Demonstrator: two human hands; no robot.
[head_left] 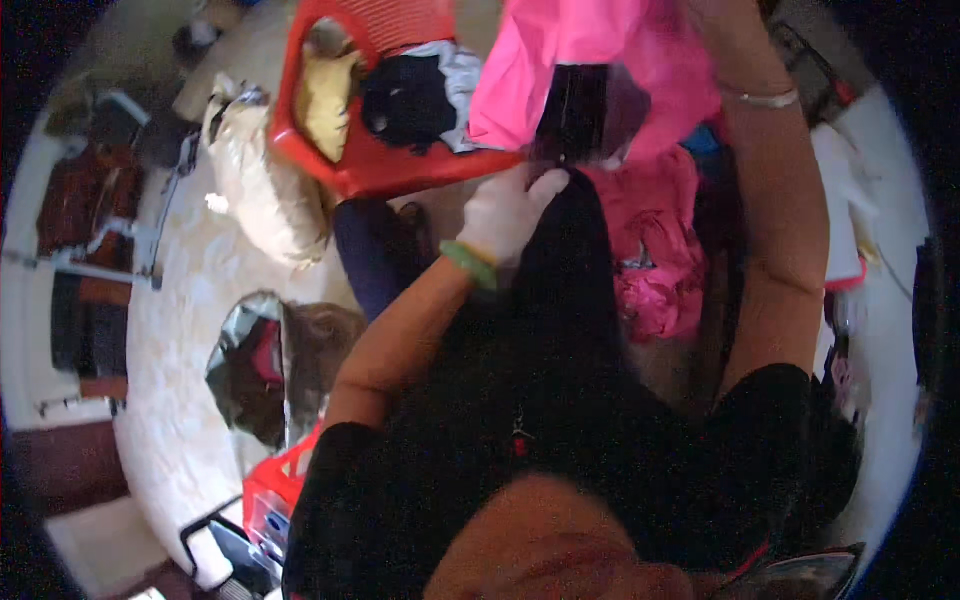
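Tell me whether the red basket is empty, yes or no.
No, the red basket holds a yellow cloth and a dark garment.

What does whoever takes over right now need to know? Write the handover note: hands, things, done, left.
Left hand: closed on a black cloth that hangs down in front of the body.
Right hand: raised at the top of a pink cloth; grip not clear.
Things: red basket ahead with yellow and black clothes, pink heap to its right, pale sack to its left.
Done: nothing looks folded.
Left: both held cloths, the heap and the basket's contents, all loose.
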